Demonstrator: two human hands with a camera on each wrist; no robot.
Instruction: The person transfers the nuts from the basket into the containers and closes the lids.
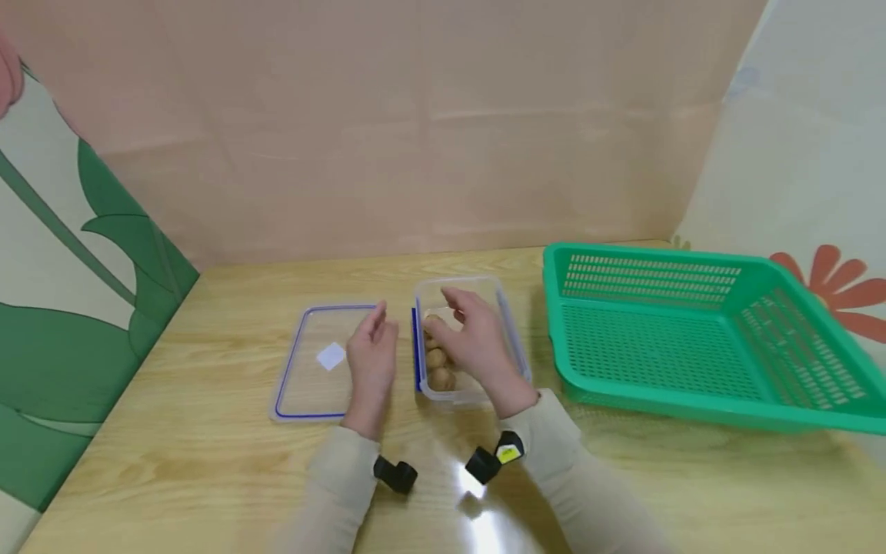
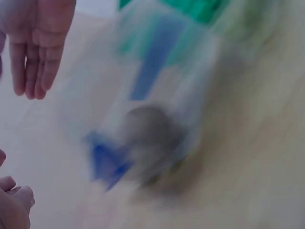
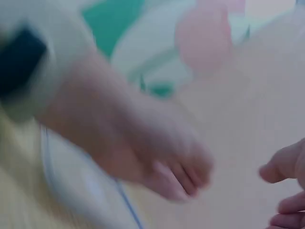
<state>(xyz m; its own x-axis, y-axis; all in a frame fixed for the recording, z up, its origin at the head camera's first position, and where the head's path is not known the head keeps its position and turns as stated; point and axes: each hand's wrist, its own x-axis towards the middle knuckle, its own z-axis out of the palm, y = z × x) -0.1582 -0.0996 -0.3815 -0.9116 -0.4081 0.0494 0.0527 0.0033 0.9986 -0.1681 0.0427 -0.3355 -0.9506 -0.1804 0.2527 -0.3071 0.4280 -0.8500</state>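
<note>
A clear plastic food container (image 1: 508, 312) with blue-edged clips stands in the middle of the table. Several round brown items (image 1: 441, 369), walnut-like in look, lie along its left side; the rest of its inside is partly hidden by my hand. My right hand (image 1: 477, 338) hovers over the container with thumb and fingers apart, and no object shows in it. My left hand (image 1: 372, 358) is left of the container, over the right side of the clear lid (image 1: 296, 377), its fingers loose and nothing visible in them. In the right wrist view the left hand (image 3: 162, 152) is blurred.
A large green basket (image 1: 644, 398) stands on the table to the right of the container. A white square (image 1: 331, 356) shows on the blue-rimmed lid. Behind the table hangs a plain pinkish sheet (image 1: 388, 154), with floral-patterned panels at both sides.
</note>
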